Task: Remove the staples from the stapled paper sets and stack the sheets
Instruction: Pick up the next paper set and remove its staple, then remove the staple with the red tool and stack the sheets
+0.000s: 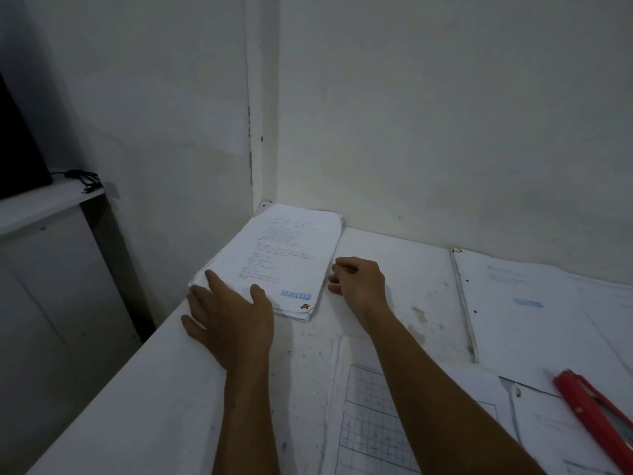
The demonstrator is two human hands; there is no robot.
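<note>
Red stapler [596, 411] lies right of both forearms on loose papers [534, 323].

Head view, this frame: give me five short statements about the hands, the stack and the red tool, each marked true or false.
1. The left hand lies with straight fingers on the near left corner of the paper stack. True.
2. The right hand holds the red tool. False: the tool lies untouched on papers at the near right; the hand, fingers curled, sits at the stack's right edge.
3. The top sheet bears a blue stamp reading REJECTED. True.
4. The stack sits in the middle of the table. False: it is pushed into the far corner by the walls.
5. A gridded sheet lies near the right forearm. True.
</note>
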